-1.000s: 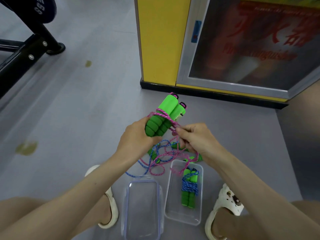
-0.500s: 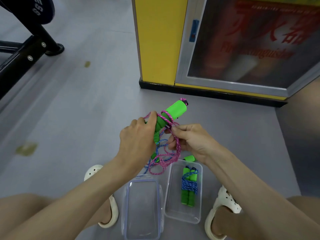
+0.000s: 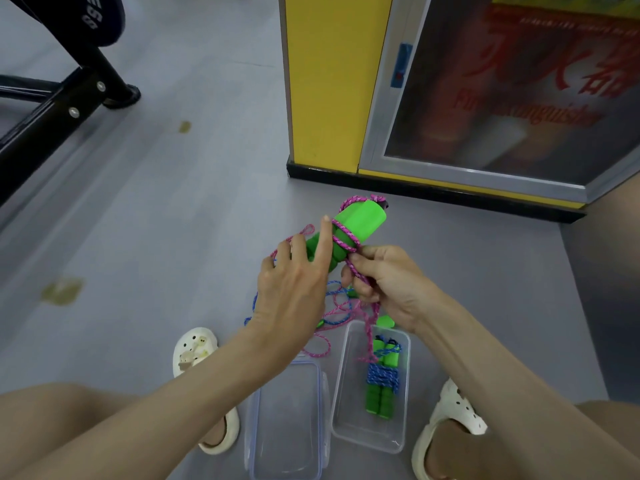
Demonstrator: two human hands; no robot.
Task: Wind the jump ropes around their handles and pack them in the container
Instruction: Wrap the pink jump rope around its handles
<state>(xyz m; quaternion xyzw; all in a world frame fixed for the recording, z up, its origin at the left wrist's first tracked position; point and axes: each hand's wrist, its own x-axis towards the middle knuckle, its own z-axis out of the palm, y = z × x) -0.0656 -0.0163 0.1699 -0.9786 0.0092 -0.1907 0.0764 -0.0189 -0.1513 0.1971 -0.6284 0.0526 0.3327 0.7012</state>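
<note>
My left hand (image 3: pixel 294 282) holds a pair of green jump-rope handles (image 3: pixel 360 221) tilted up to the right, index finger stretched along them. A pink rope (image 3: pixel 344 237) is looped twice around the handles. My right hand (image 3: pixel 384 282) pinches that pink rope just below the handles; its slack hangs down to the floor. A clear container (image 3: pixel 348 375) on the floor holds a green-handled rope bundle wound in blue cord (image 3: pixel 382 377). A loose blue rope (image 3: pixel 334 317) with green handles lies under my hands, mostly hidden.
A clear lid (image 3: pixel 287 420) lies left of the container, between my two white clogs (image 3: pixel 195 351). A yellow cabinet with a glass door (image 3: pixel 485 98) stands ahead. A black metal frame (image 3: pixel 52 112) crosses the upper left. The floor is grey.
The handles have tilted further right and another pink loop lies around them. My left index finger has straightened along the handles. My right hand has shifted slightly right with the rope.
</note>
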